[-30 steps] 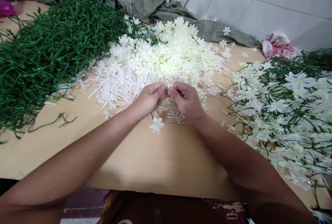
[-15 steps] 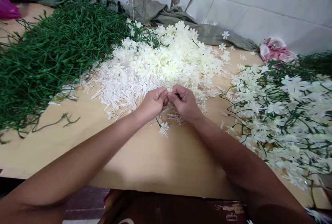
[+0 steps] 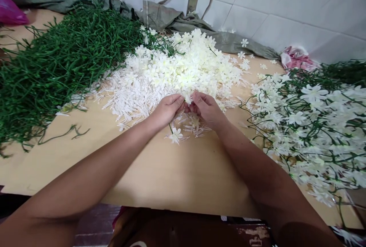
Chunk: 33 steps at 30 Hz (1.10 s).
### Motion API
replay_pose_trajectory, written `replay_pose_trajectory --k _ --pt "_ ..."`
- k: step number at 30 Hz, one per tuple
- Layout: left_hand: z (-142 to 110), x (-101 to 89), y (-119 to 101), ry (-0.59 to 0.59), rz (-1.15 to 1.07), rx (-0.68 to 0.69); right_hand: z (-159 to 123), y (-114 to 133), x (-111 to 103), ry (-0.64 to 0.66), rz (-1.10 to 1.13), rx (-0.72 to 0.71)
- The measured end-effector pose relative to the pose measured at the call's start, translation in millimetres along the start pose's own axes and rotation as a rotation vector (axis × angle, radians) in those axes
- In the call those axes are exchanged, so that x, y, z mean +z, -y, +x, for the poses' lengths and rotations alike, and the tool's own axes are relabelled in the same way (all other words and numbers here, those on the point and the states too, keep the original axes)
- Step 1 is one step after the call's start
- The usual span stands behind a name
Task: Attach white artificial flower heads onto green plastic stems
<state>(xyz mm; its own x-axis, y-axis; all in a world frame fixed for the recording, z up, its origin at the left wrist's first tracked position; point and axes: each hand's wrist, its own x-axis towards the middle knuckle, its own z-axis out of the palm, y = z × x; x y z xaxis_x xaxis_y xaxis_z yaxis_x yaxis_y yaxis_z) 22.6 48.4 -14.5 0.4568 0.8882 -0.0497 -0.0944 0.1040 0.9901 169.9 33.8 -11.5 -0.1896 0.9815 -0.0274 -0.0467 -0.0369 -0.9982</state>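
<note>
My left hand [image 3: 168, 109] is closed in a pinch on a green artificial flower stem, mostly hidden by the fingers. One white flower [image 3: 175, 135] hangs below that hand on a branch of this stem. Between the fingertips of both hands shows another white flower [image 3: 188, 99]. My right hand [image 3: 208, 109] pinches at this flower, its thumb and forefinger close to the left fingertips. Just beyond the hands lies a heap of loose white petals [image 3: 185, 64], with thin white stamens [image 3: 137, 98] in front of it.
Green plastic stems [image 3: 68, 56] are piled at the left. At the right lies a pile of stems with white flowers [image 3: 309, 125]. Grey-green sacking [image 3: 228, 42] runs along the tiled wall [image 3: 265, 7]. A pink-and-white cloth [image 3: 297, 58] and a magenta bag [image 3: 11, 8] rest at the back.
The white flower between my fingertips has come into clearer view. My right fingers have shifted and straightened somewhat around it. The hanging flower has swung slightly, and the camera view has tilted a little.
</note>
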Motion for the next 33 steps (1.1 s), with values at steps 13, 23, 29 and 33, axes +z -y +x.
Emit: replay_pose_trajectory --k 13,23,29,33 --pt "0 -3.2 0 0.005 0.1 -0.032 1 3 -9 0.018 -0.304 -0.129" --pt "1 -4.6 3 0.015 0.24 0.157 -3 11 -8 0.035 -0.338 -0.015" --pt "-1 -7.5 2 -0.06 0.706 0.339 -2 14 -8 0.036 -0.26 0.05" --pt "-2 -10.4 1 -0.067 0.776 0.33 0 11 -9 0.078 -0.142 0.034"
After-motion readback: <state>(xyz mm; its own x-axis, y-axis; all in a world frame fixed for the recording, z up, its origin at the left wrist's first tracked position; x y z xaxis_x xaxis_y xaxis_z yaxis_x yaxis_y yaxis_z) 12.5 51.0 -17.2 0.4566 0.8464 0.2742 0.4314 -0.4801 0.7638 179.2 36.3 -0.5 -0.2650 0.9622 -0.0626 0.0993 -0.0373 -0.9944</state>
